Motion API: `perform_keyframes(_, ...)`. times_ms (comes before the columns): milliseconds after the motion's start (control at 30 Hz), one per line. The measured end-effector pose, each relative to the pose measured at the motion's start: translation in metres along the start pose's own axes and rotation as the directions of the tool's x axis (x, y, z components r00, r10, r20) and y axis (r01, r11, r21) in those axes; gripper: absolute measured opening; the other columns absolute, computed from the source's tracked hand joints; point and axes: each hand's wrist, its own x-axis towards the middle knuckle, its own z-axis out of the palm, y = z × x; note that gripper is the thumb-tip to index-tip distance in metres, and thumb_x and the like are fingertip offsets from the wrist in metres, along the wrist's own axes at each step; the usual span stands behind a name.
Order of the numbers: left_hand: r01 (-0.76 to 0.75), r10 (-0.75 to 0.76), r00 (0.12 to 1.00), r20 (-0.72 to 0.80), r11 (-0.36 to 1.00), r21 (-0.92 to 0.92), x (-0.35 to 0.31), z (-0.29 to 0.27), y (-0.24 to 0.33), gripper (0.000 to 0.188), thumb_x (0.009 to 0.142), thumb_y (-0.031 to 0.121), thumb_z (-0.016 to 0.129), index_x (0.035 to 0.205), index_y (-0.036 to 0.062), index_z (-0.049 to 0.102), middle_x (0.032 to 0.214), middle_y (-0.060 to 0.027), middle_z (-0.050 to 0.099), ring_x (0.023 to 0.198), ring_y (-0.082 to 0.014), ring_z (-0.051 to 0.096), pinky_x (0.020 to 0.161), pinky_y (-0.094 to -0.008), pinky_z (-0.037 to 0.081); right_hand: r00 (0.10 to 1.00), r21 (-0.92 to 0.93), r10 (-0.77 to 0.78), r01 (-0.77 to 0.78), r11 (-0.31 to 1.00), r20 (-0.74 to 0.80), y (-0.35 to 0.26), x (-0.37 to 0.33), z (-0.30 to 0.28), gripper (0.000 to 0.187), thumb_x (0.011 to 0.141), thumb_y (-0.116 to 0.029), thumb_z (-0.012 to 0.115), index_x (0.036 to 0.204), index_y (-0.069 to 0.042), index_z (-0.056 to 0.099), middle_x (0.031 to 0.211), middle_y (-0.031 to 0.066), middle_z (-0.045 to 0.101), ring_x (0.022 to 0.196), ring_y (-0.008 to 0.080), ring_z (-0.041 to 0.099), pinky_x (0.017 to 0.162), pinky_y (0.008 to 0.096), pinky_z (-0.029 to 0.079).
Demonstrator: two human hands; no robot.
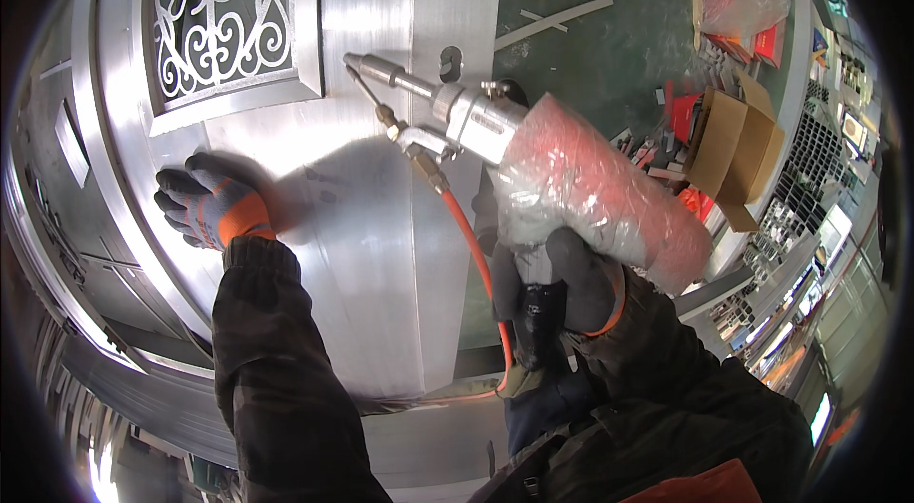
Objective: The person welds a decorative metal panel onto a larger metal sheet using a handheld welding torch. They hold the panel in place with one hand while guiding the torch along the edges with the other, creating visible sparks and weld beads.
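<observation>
My left hand point(214, 203), in a grey glove with an orange cuff, rests with fingers spread on a shiny metal door panel point(352, 246). In my right hand point(581, 284), also gloved, is the black grip of a welding gun point(476, 122). Clear bubble wrap with red beneath covers the gun's thick body. Its metal nozzle point(367, 65) points up and left over the panel, near the framed scroll grille point(224, 37). A thin feed tube meets the nozzle tip, fed by an orange hose point(476, 246) that hangs down past the grip. Whether the tip touches the metal cannot be made out.
Right of the panel is a dark green surface point(590, 37) with crossed metal strips point(557, 19). An open cardboard box point(733, 146), red packaging and clear plastic point(752, 3) lie along its right side. Stacked metal tubes point(809, 160) stand beyond. A raised frame edge point(105, 122) borders the left.
</observation>
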Motion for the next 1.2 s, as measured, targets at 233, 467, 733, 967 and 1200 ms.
perform_keyframes(233,-0.056,0.056,0.998,-0.02,0.998,0.016,0.0,0.004,-0.005,0.077,0.1,0.066,0.039,0.158,0.0146,0.037,0.16,-0.0148,0.037,0.149,-0.0353,0.032,0.121,-0.052,0.024,0.991,0.204,-0.094,0.111,0.973,-0.091,0.002,0.02,0.01,0.042,0.103,-0.033,0.048,0.124,0.003,0.053,0.076,0.0121,0.067,0.062,0.0165,0.062,0.058,0.0282,0.049)
perform_keyframes(467,-0.053,0.053,0.999,-0.005,0.999,0.014,0.0,0.002,-0.004,0.076,0.1,0.065,0.039,0.158,0.0154,0.036,0.161,-0.015,0.035,0.15,-0.0364,0.03,0.121,-0.0521,0.023,0.987,0.082,-0.088,0.099,0.992,-0.135,-0.007,0.036,0.015,0.048,0.104,-0.042,0.044,0.105,0.002,0.063,0.071,0.0117,0.066,0.06,0.0167,0.062,0.057,0.0291,0.049)
perform_keyframes(733,-0.068,0.067,0.997,0.022,0.997,0.03,-0.001,0.001,-0.006,0.078,0.1,0.066,0.036,0.159,0.0151,0.033,0.162,-0.0154,0.033,0.15,-0.0372,0.028,0.12,-0.0536,0.023,0.99,0.045,-0.015,0.022,0.999,-0.141,-0.024,0.041,0.021,0.056,0.102,-0.044,0.041,0.082,0.001,0.067,0.069,0.0094,0.065,0.062,0.0159,0.062,0.06,0.0287,0.05)
perform_keyframes(967,-0.054,0.051,0.996,0.07,0.997,0.047,-0.002,-0.004,0.0,0.075,0.104,0.063,0.032,0.163,0.0179,0.024,0.168,-0.0123,0.025,0.155,-0.0351,0.021,0.125,-0.0531,0.016,0.991,0.077,-0.015,0.025,0.997,-0.129,-0.023,0.041,0.027,0.052,0.106,-0.039,0.041,0.08,0.0,0.065,0.073,0.0078,0.065,0.066,0.0148,0.061,0.061,0.0284,0.049)
perform_keyframes(1200,-0.053,0.051,0.996,0.067,0.998,0.038,-0.002,-0.004,-0.001,0.076,0.103,0.065,0.033,0.163,0.0181,0.024,0.168,-0.0132,0.024,0.155,-0.0353,0.021,0.124,-0.0542,0.016,0.994,0.012,0.012,-0.011,1.0,-0.11,-0.027,0.041,0.035,0.052,0.107,-0.047,0.039,0.096,-0.001,0.062,0.075,0.0087,0.066,0.066,0.015,0.062,0.061,0.0287,0.05)
